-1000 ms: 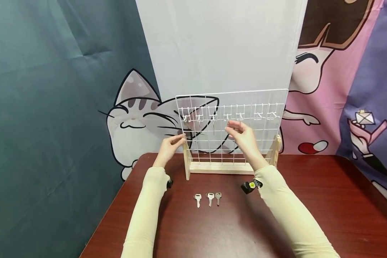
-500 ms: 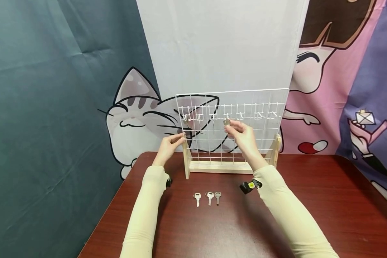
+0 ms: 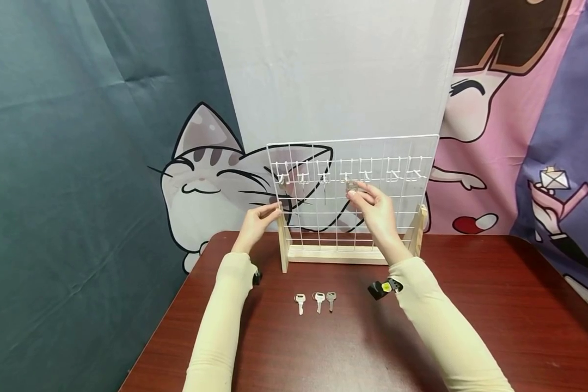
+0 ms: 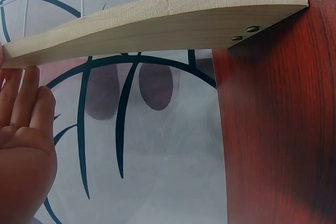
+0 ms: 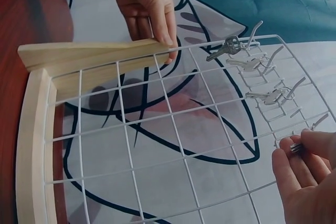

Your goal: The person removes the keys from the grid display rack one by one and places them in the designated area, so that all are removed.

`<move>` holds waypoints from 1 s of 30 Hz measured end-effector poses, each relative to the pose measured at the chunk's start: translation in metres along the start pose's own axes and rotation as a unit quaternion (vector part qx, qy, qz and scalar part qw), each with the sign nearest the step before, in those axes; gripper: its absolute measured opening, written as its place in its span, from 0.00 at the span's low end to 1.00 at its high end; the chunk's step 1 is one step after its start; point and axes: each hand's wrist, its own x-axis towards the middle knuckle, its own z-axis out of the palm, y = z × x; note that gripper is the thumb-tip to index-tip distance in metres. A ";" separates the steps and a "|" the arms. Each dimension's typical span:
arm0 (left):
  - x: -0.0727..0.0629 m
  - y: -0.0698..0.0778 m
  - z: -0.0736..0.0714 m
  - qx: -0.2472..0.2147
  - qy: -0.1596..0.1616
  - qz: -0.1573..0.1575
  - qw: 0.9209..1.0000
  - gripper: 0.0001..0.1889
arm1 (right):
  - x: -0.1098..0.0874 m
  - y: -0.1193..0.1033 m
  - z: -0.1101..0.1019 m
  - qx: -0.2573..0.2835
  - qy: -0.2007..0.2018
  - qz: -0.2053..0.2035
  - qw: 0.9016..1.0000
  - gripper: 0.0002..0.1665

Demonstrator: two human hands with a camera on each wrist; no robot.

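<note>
A white wire grid rack [image 3: 343, 227] stands on wooden side supports [image 3: 282, 242] at the back of the table. My left hand [image 3: 257, 224] pinches the rack's left edge at the top of the wooden support, seen also in the right wrist view. My right hand [image 3: 374, 209] pinches a key [image 3: 352, 187] by its head, just below the fourth hook [image 3: 345, 177] from the left. In the right wrist view the fingers mostly cover this key. Three keys, one of them a dark key [image 5: 226, 49], hang from the three leftmost hooks.
Three loose keys [image 3: 319, 302] lie in a row on the reddish-brown table [image 3: 343, 348], in front of the rack. Several hooks [image 3: 393, 175] continue to the right along the grid. A cartoon-printed cloth [image 3: 201, 201] hangs behind.
My right hand has turned and shifted slightly right, bringing the key it pinches into clearer view and a little away from the hook. The left hand stays at the rack's edge.
</note>
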 end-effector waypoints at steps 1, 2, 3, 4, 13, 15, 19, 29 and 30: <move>0.000 0.001 0.000 0.000 0.000 0.001 1.000 0.19 | 0.000 -0.001 0.000 0.004 0.002 -0.004 1.000 0.27; 0.000 0.001 0.000 0.000 0.000 0.001 1.000 0.19 | -0.001 -0.001 0.000 0.009 0.005 -0.008 1.000 0.27; 0.000 0.002 0.000 0.002 0.000 0.001 1.000 0.19 | -0.001 -0.002 -0.001 0.013 0.007 -0.011 1.000 0.28; 0.000 0.002 0.000 0.002 -0.001 0.001 1.000 0.20 | -0.002 -0.003 -0.001 0.017 0.009 -0.013 1.000 0.28; -0.005 0.002 0.002 0.008 0.000 -0.006 1.000 0.20 | -0.007 -0.007 0.000 0.033 0.023 -0.036 0.999 0.24; -0.005 0.000 0.002 0.009 -0.002 -0.005 1.000 0.21 | -0.009 -0.008 0.001 0.049 0.024 -0.040 0.998 0.23; -0.006 -0.002 0.003 0.009 0.000 -0.002 1.000 0.21 | -0.011 -0.011 0.002 0.087 0.019 -0.045 0.995 0.23; -0.005 0.006 0.001 0.000 -0.008 0.003 1.000 0.21 | -0.021 -0.024 -0.003 0.134 0.000 -0.061 0.989 0.21; -0.003 0.001 0.000 0.002 -0.004 0.006 1.000 0.21 | -0.022 -0.026 -0.004 0.140 -0.003 -0.062 0.988 0.21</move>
